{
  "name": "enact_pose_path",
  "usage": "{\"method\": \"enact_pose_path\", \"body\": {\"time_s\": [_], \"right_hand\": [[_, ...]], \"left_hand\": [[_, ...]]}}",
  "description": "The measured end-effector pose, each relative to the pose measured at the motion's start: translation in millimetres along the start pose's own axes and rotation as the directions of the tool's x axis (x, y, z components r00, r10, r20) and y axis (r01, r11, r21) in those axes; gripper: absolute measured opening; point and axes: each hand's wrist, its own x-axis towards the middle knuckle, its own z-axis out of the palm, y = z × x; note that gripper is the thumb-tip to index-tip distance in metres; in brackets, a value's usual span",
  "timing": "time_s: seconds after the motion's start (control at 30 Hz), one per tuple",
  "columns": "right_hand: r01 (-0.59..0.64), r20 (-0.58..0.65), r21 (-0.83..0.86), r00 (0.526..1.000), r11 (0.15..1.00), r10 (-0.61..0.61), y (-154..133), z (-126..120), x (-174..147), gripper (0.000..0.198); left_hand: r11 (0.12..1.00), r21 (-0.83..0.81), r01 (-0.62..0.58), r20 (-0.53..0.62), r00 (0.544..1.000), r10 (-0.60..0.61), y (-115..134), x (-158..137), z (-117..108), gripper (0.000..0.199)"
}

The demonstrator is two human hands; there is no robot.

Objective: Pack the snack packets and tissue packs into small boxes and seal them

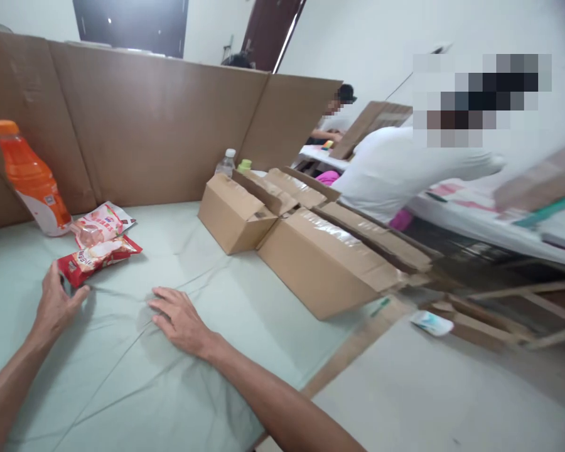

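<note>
Head view showed our left grip (56, 304) pinching the near end of a red snack packet (98, 257), its long axis running away and rightward. Our right grip (179, 320) lay flat, holding nothing, on the counter (122, 376).

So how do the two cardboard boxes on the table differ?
The smaller box sits farther from the person, against the larger box, which reaches the table edge. The larger box's top carries shiny clear tape; the smaller one's flaps look partly lifted. Both are plain brown cardboard, and neither the left hand nor the right hand touches them.
</note>
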Motion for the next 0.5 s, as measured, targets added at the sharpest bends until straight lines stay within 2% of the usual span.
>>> {"method": "enact_pose_path", "body": {"time_s": [0.07,0.13,0.23,0.3,0.37,0.4,0.5], "right_hand": [[-0.016,-0.139,-0.004,0.99,1.0,0.015,11.8,-25.9,-1.3,0.036],[-0.053,-0.369,-0.065,0.929,0.996,0.026,31.7,-67.4,2.7,0.041],[-0.223,-0.689,-0.144,0.722,0.964,0.064,72.8,-140.3,24.0,0.059],[-0.371,-0.78,-0.081,0.602,0.925,0.173,98.9,-177.5,46.6,0.075],[-0.467,-0.756,0.037,0.566,0.884,0.33,115.5,-196.5,70.2,0.077],[-0.489,-0.728,0.079,0.567,0.869,0.385,118.9,-199.7,80.1,0.072],[-0.456,-0.67,0.108,0.623,0.883,0.404,110.6,-194.3,91.0,0.045]], "left_hand": [[0.997,0.038,0.065,-0.007,0.998,-0.065,5.1,-10.0,2.0,0.094],[0.991,0.073,0.109,-0.001,0.994,-0.11,8.4,-29.6,-0.5,0.094],[0.989,0.109,0.096,0.038,0.994,-0.101,11.8,-77.6,-5.3,0.091],[0.99,0.138,0.036,0.082,0.996,-0.048,14.3,-116.5,-6.3,0.084],[0.985,0.171,-0.041,0.124,0.992,0.02,17.9,-152.9,-5.9,0.074],[0.98,0.183,-0.075,0.142,0.989,0.049,20.0,-168.2,-5.5,0.071],[0.973,0.187,-0.137,0.187,0.977,0.101,24.8,-198.3,-6.4,0.067]]}}
